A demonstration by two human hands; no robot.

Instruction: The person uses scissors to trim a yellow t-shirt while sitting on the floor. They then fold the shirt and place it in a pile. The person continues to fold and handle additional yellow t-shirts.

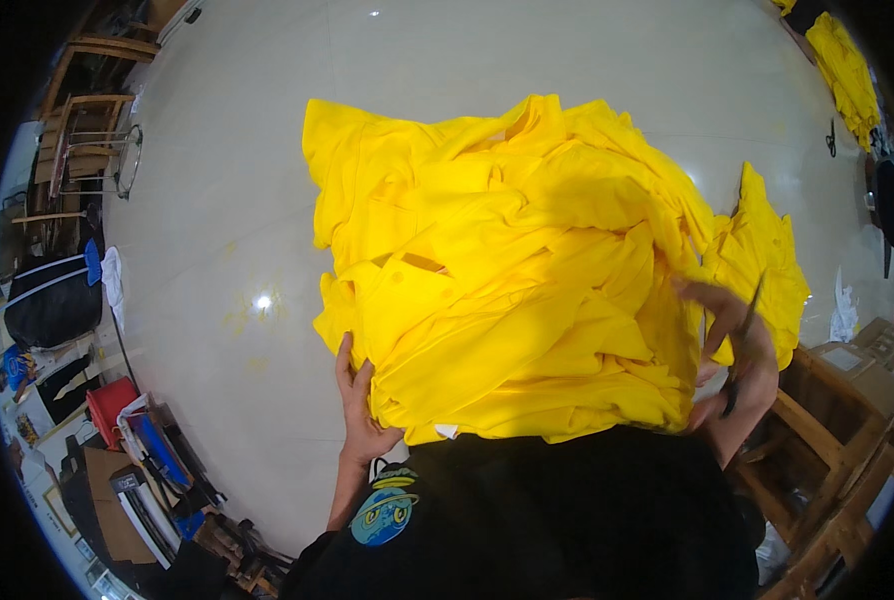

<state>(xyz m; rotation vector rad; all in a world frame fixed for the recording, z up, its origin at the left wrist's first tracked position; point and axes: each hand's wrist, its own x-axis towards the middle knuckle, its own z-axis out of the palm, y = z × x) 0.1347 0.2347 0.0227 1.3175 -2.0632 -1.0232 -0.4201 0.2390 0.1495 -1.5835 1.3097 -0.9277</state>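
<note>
A large heap of yellow garments (507, 290) fills the middle in front of me, loosely folded and crumpled, its near edge against my black top. A small white tag (448, 431) shows at that edge. My left hand (369, 412) touches the heap's near left corner, two digits stretched apart and the others hidden. At the heap's right side, my right hand (752, 350) is curled around dark scissors (755, 300), with the pointed end up and the lower part by the palm. Motion blurs this hand slightly, and its fingertips are near the cloth.
Another yellow garment (762, 260) lies right of the heap. Wooden framing (807, 430) and cardboard boxes (862, 365) stand at lower right. Other scissors (831, 138) lie on the pale tiled floor (217, 200). Chairs (92, 150) and a black bag (55, 303) line the left.
</note>
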